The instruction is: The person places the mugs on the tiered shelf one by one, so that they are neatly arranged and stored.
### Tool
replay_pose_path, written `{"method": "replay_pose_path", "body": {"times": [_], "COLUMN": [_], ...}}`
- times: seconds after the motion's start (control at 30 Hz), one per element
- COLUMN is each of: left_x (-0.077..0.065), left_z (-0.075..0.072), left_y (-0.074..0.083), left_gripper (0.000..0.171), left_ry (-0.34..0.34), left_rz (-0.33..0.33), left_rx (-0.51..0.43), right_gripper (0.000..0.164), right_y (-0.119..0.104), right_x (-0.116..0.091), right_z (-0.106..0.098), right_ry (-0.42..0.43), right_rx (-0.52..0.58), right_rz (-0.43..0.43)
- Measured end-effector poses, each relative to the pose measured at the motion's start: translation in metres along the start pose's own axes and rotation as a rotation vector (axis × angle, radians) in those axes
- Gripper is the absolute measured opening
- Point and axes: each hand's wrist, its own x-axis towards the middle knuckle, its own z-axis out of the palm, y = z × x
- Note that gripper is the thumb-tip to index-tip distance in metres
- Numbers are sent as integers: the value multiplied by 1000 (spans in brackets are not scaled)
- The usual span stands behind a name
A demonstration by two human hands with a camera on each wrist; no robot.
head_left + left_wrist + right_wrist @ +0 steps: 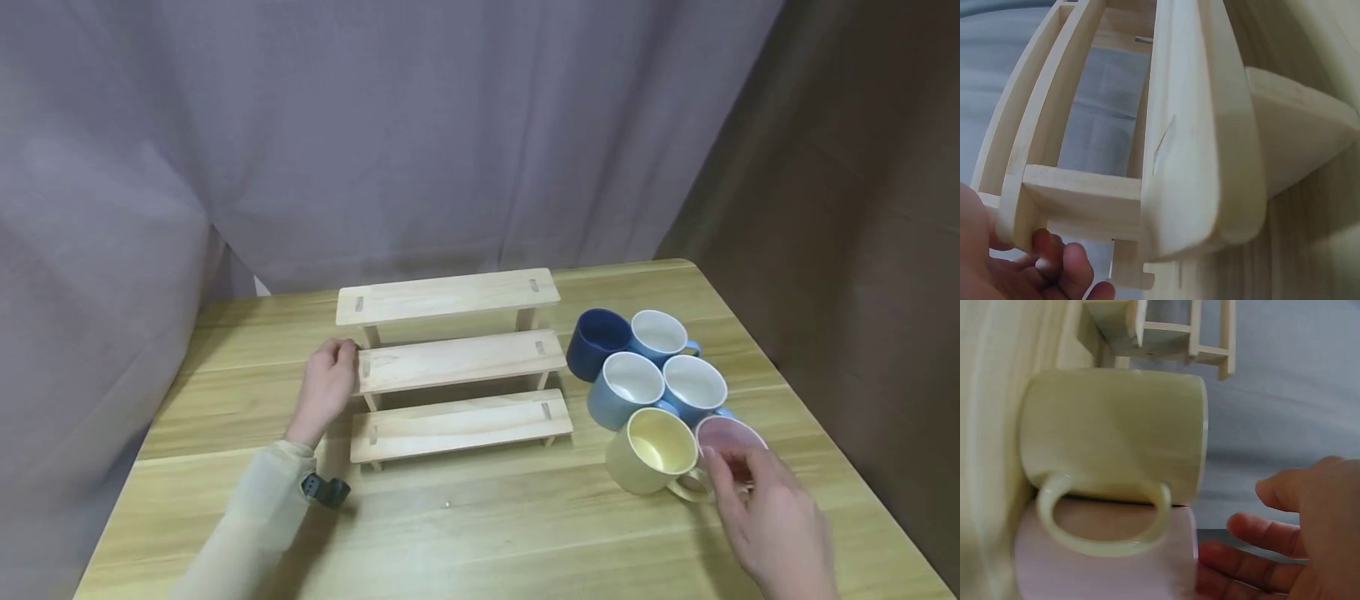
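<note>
A three-tier wooden shelf rack (457,362) stands on the table. My left hand (327,382) grips the left end of its middle board; in the left wrist view the curled fingers (1075,265) come round under the board's end. At the right, my right hand (772,508) hovers by a pink mug (729,432), thumb and fingers apart and fingertips close to its rim. Beside the pink one is a yellow mug (637,462), its handle (1105,547) crossing in front of the pink mug's side in the right wrist view.
Behind these two mugs stand a dark blue mug (592,350) and several light blue mugs with white insides (622,404), packed closely together right of the rack. Grey curtain (420,150) hangs along the table's back edge. Bare wood tabletop (480,533) lies in front.
</note>
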Motion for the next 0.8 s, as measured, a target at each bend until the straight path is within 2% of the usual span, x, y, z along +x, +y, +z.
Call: {"method": "replay_pose_path", "body": {"times": [0.2, 0.3, 0.4, 0.6, 0.8], "left_x": [0, -1, -1, 0, 0], "left_z": [6, 7, 7, 7, 10], "left_y": [-3, -5, -6, -6, -6], "left_gripper": [41, 40, 41, 40, 37], "left_ry": [-15, -8, 1, 0, -3], "left_rz": [-17, -20, 0, 27, 37], "left_rx": [-42, -29, -32, -62, -73], "right_gripper": [17, 17, 14, 13, 17], "right_y": [0, -1, -2, -3, -5], "right_x": [-14, -20, -22, -24, -27], "right_z": [8, 9, 9, 11, 15], "right_ry": [169, 202, 180, 52, -28], "right_rx": [31, 12, -5, -39, -61], "right_rz": [26, 81, 117, 147, 123]}}
